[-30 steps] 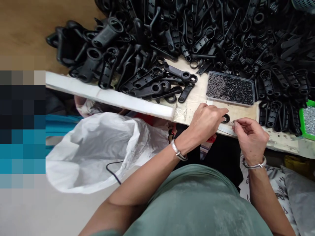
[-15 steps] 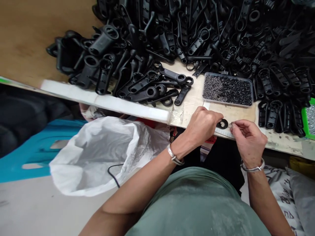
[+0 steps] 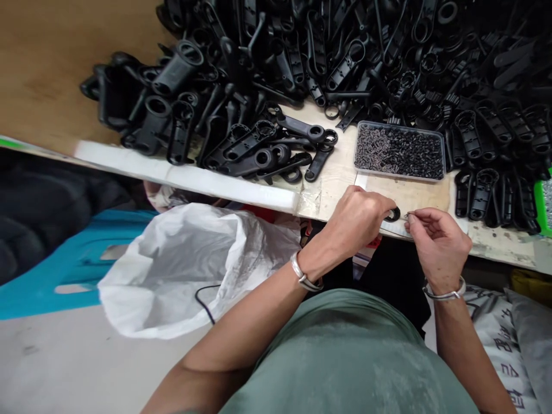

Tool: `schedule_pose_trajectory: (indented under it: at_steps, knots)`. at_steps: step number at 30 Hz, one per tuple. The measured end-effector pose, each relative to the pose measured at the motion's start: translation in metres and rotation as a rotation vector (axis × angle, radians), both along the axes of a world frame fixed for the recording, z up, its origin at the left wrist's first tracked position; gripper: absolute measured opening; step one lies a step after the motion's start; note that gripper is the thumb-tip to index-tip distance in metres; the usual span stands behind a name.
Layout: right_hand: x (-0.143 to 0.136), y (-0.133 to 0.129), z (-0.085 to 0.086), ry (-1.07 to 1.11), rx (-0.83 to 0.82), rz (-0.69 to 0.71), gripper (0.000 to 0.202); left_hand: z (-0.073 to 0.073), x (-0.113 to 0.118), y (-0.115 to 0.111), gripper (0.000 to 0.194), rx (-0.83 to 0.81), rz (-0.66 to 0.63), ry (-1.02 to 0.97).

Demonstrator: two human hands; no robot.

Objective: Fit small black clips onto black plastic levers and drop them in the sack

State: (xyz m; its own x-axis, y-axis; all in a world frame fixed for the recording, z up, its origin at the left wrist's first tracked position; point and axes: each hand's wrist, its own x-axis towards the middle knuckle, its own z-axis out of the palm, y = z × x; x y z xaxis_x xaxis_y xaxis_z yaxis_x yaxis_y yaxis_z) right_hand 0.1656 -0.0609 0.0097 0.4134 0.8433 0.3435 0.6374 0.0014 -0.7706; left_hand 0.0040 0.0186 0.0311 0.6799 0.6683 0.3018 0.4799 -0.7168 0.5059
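Note:
Near the front edge of the bench, my left hand (image 3: 360, 217) is closed on a black plastic part with a round ring end (image 3: 393, 214); the rest of that part is hidden under the hand. Just to its right, my right hand (image 3: 437, 238) pinches a tiny metal piece (image 3: 406, 217) between thumb and forefinger, too small to make out clearly. A small gap separates the piece from the ring. Behind both hands stands a clear plastic box (image 3: 399, 174) of small dark parts, grey ones at its left and black ones at its right.
Black plastic handle parts (image 3: 259, 75) are heaped across the back of the bench, with more lined up (image 3: 483, 195) at the right beside a green tray (image 3: 541, 207). A white foam strip (image 3: 190, 181) runs along the front edge. Below it hangs an open white sack (image 3: 129, 299).
The ring end in my left hand has turned slightly and shows less of its face. My right hand stays beside it with the tiny piece. The view has shifted a little.

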Motion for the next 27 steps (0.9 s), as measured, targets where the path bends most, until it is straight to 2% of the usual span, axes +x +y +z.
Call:
schedule_pose_trajectory:
  at_steps: [7,16,27]
  knots:
    - [-0.001,-0.003,0.0,0.01,-0.009,-0.004,0.012,-0.004,0.003,-0.006,0.029,0.067,0.036,0.051]
    - [-0.002,-0.001,0.001,0.019,-0.006,0.011,0.01,-0.014,0.001,-0.009,0.026,0.12,0.031,-0.036]
    - [0.0,0.0,-0.001,0.004,0.006,0.013,0.012,-0.018,0.002,-0.009,0.025,0.179,0.067,-0.066]
